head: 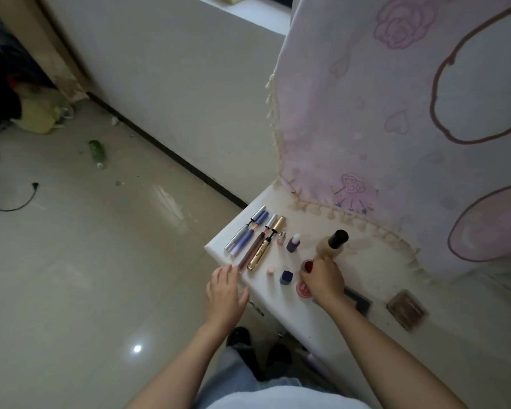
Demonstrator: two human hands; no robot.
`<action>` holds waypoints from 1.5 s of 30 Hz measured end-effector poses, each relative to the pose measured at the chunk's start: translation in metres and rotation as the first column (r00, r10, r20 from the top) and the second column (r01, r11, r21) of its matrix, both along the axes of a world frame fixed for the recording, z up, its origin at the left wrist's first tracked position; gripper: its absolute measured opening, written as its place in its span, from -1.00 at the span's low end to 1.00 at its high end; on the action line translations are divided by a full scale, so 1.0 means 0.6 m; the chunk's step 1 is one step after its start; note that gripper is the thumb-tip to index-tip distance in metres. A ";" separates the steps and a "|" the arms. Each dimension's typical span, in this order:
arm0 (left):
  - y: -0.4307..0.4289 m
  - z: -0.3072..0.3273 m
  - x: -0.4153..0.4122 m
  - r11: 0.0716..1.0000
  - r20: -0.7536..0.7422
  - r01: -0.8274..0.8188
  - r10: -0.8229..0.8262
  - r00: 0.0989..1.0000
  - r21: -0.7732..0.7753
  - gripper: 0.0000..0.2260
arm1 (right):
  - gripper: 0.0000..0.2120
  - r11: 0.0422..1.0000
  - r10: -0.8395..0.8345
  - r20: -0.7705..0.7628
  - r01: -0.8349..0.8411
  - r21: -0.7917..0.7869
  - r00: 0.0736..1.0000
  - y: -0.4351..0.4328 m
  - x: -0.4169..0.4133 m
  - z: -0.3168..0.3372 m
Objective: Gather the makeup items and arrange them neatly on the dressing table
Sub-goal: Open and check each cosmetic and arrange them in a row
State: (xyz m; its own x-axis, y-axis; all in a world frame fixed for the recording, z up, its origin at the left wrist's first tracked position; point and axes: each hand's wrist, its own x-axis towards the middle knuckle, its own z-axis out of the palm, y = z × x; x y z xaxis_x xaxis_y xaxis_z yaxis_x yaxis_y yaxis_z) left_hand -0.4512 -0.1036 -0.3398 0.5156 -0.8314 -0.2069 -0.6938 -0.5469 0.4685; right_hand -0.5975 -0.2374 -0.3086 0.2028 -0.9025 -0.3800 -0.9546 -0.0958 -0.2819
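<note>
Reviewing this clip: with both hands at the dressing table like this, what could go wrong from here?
1. The right hand grips the tall beige bottle with a black cap low down and tilted; setting it down could knock over the small red pot or the small purple bottle nearby.
2. The open left hand sits at the white table edge by the slim brown tube; a nudge might roll it onto the floor.

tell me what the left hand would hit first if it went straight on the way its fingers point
Most likely the near end of the slim brown lip tube, just past the left hand at the edge of the white dressing table. The gold mascara tube lies beside it, so this is uncertain.
</note>
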 end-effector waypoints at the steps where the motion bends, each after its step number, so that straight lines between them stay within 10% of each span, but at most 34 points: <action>1: 0.001 -0.001 0.001 1.000 -0.004 -0.002 0.002 1.000 -0.003 -0.52 | -0.77 1.000 -0.004 0.004 0.004 -0.001 1.000 0.001 0.000 -0.001; 15: -0.012 0.022 0.017 0.982 0.077 0.043 -0.029 0.997 -0.186 -0.51 | -0.62 0.946 -0.188 0.365 0.268 -0.183 0.912 -0.037 -0.078 0.102; 19: -0.040 0.053 0.010 0.965 0.041 0.064 -0.056 0.998 -0.253 -0.47 | -0.45 0.993 -0.068 0.339 0.098 -0.070 0.938 -0.068 -0.050 0.113; 26: -0.071 0.081 0.014 0.929 0.079 0.136 -0.116 0.990 -0.345 -0.56 | -0.88 0.997 0.010 0.233 0.007 -0.072 0.972 -0.077 -0.033 0.074; 33: -0.116 0.135 -0.010 0.825 0.047 0.221 -0.231 0.972 -0.520 -0.57 | -0.88 0.979 -0.060 0.517 0.151 -0.135 0.854 -0.069 -0.064 0.175; 38: -0.161 0.260 -0.078 0.811 -0.367 0.396 -0.558 0.744 -0.431 -0.23 | -0.80 0.982 0.093 0.621 0.033 -0.188 0.778 -0.022 -0.103 0.322; 43: -0.182 0.348 -0.142 0.771 -0.682 0.476 -0.616 0.394 -0.422 -0.79 | -0.71 0.973 0.113 0.748 0.078 -0.215 0.653 0.020 -0.144 0.385; 45: -0.183 0.355 -0.163 0.754 -0.713 0.530 -0.610 0.346 -0.388 -0.80 | -0.77 0.978 0.032 0.905 0.172 -0.115 0.423 0.022 -0.162 0.393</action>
State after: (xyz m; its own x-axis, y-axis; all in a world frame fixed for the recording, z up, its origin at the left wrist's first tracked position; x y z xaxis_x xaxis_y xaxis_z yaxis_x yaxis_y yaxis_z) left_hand -0.5491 -0.2132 -0.1265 -0.4228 -0.8909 -0.1660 -0.1677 -0.1032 0.9804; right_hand -0.6944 -0.2244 -0.0728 0.2683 -0.9542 0.1324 -0.1697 -0.1821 -0.9685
